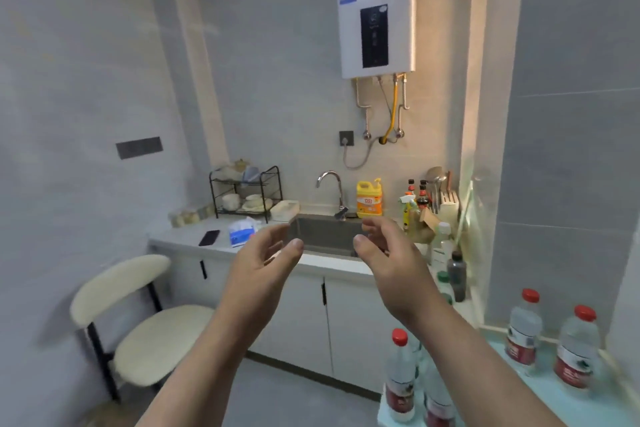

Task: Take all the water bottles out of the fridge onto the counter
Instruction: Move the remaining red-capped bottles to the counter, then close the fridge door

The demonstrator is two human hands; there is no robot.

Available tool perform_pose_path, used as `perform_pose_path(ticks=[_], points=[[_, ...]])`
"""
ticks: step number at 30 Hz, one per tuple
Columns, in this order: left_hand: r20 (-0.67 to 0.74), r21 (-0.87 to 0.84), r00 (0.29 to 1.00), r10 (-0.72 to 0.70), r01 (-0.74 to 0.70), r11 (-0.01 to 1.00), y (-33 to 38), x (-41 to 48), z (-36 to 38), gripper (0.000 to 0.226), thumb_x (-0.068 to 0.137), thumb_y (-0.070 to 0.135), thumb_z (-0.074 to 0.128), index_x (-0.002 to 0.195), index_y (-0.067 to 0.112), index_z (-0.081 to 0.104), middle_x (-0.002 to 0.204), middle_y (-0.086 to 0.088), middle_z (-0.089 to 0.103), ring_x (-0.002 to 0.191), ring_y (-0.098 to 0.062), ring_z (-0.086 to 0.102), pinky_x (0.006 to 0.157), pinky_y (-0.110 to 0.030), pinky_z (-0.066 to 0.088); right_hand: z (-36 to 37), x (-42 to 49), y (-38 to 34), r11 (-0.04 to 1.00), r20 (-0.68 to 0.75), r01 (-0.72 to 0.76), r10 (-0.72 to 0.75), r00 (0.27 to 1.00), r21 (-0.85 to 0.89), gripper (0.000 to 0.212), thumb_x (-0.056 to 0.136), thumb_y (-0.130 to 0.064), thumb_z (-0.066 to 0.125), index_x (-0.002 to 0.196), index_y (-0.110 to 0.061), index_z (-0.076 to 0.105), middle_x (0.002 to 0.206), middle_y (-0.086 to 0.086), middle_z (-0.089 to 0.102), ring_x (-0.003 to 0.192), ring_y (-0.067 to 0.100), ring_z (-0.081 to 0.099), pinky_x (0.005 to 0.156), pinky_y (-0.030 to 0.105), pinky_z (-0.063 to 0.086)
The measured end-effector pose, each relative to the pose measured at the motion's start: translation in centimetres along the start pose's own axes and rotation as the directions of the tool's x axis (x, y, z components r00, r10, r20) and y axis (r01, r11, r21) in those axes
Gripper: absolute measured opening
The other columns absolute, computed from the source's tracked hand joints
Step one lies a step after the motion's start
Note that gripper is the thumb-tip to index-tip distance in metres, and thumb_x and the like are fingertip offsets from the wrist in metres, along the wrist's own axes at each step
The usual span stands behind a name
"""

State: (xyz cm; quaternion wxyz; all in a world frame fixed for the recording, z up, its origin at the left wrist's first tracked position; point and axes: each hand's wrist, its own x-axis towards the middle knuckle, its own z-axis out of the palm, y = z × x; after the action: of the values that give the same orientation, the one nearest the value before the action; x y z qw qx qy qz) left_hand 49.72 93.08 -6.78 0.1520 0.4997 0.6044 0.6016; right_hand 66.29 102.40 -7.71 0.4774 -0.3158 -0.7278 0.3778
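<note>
My left hand [266, 262] and my right hand [388, 260] are both raised at chest height in front of me, palms facing each other, fingers apart, holding nothing. Several clear water bottles with red caps and red labels stand on a pale counter [540, 388] at the lower right: one at the near left corner [400, 378], one partly hidden behind my right forearm [438, 402], and two by the wall, the nearer-left one [523, 331] and the right one [576, 348]. No fridge is in view.
Ahead is a white kitchen counter [194, 243] with a steel sink [325, 232], tap, yellow detergent jug [370, 199], dish rack [246, 191], phone and tissue pack. Sauce bottles and a knife block crowd its right end. A cream chair [138, 322] stands at lower left.
</note>
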Motion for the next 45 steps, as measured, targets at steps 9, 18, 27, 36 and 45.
perform_pose_path(ticks=[9, 18, 27, 36, 45], points=[[-0.396, 0.133, 0.918, 0.028, 0.027, 0.991, 2.9, -8.4, -19.2, 0.046, 0.074, 0.043, 0.060, 0.119, 0.033, 0.056, 0.124, 0.014, 0.061, 0.122, -0.009, 0.055, 0.099, -0.027, 0.043, 17.2, -3.8, -11.5, 0.968, 0.335, 0.140, -0.205, 0.920, 0.206, 0.053, 0.085, -0.049, 0.053, 0.135, -0.032, 0.049, 0.130, -0.012, 0.053, 0.122, 0.007, 0.049, 0.101, 0.034, 0.044], [-0.546, 0.290, 0.830, 0.116, 0.058, 0.955, 6.5, -15.7, -32.5, 0.070, 0.068, 0.062, 0.060, 0.131, 0.032, 0.053, 0.137, 0.004, 0.057, 0.129, -0.011, 0.051, 0.111, -0.043, 0.042, 28.8, -9.1, -20.3, 0.924, 0.481, 0.146, -0.314, 0.818, 0.354, 0.051, 0.088, -0.049, 0.056, 0.136, -0.033, 0.046, 0.132, -0.012, 0.050, 0.125, 0.010, 0.048, 0.104, 0.039, 0.043], [-0.595, 0.466, 0.780, 0.194, 0.138, 0.874, 8.7, -15.6, -38.9, 0.057, 0.089, 0.042, 0.063, 0.141, 0.025, 0.048, 0.146, -0.002, 0.050, 0.134, -0.015, 0.044, 0.102, -0.030, 0.037, 36.3, -6.6, -25.9, 0.886, 0.530, 0.102, -0.359, 0.768, 0.451, 0.057, 0.095, -0.038, 0.055, 0.148, -0.025, 0.036, 0.150, -0.001, 0.042, 0.135, 0.016, 0.042, 0.108, 0.038, 0.038], [-0.707, 0.543, 0.665, 0.242, 0.291, 0.787, 8.6, -15.0, -42.5, 0.052, 0.094, 0.033, 0.060, 0.144, 0.025, 0.045, 0.148, 0.001, 0.047, 0.136, -0.019, 0.043, 0.106, -0.034, 0.037, 43.9, -1.5, -28.0, 0.822, 0.707, -0.123, -0.391, 0.589, 0.556, 0.066, 0.094, -0.010, 0.043, 0.156, -0.015, 0.020, 0.163, 0.002, 0.020, 0.149, 0.014, 0.018, 0.116, 0.030, 0.019], [-0.763, 0.577, 0.589, 0.264, 0.439, 0.688, 8.4, -16.4, -43.4, 0.060, 0.090, 0.041, 0.061, 0.145, 0.024, 0.043, 0.152, 0.002, 0.044, 0.140, -0.018, 0.039, 0.113, -0.038, 0.034, 46.1, -2.3, -26.9, 0.685, 0.650, -0.216, -0.472, 0.595, 0.695, 0.066, 0.071, -0.020, 0.046, 0.136, -0.028, 0.053, 0.138, -0.003, 0.055, 0.131, 0.020, 0.049, 0.109, 0.050, 0.041]])
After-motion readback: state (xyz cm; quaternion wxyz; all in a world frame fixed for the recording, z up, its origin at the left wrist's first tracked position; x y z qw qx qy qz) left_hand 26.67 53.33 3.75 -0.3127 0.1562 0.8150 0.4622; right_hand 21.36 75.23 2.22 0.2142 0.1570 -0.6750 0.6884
